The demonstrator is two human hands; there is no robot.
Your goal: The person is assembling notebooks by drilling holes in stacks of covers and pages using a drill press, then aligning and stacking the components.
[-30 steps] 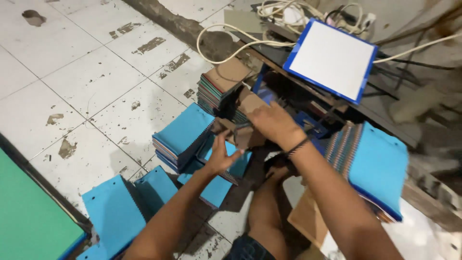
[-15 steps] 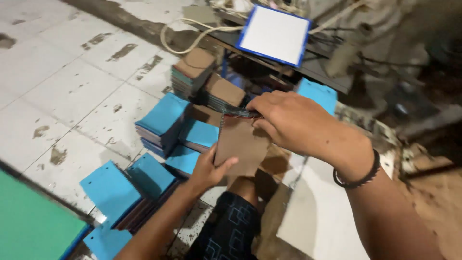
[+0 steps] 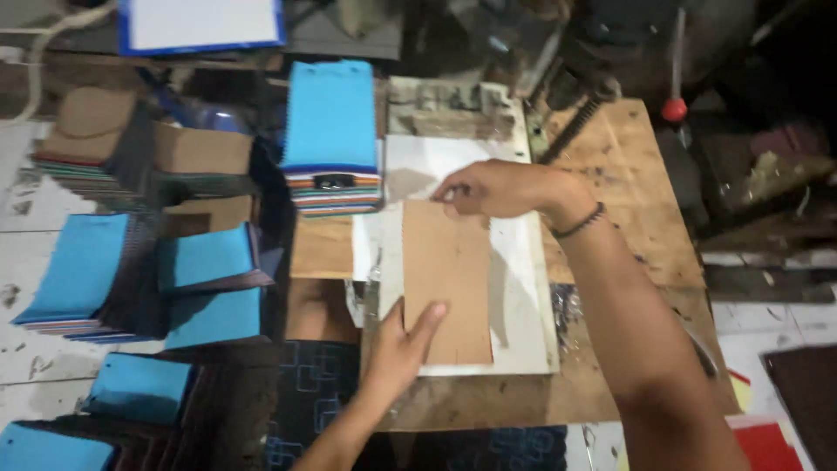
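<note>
The brown cardboard sheet (image 3: 446,281), lifted over the stacks a moment ago, now lies flat on the white board (image 3: 523,288). The left hand (image 3: 397,349) presses its near edge, open-fingered; the right hand (image 3: 497,187) pinches its far edge.

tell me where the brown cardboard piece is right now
In the head view the brown cardboard piece lies flat on the white board, centre frame, with the left hand at its lower edge and the right hand at its top.

We see the card (image 3: 446,279) lying on the board (image 3: 523,305), which rests on the bench (image 3: 636,227). The stack (image 3: 331,131) sits at ten o'clock from the card.
</note>
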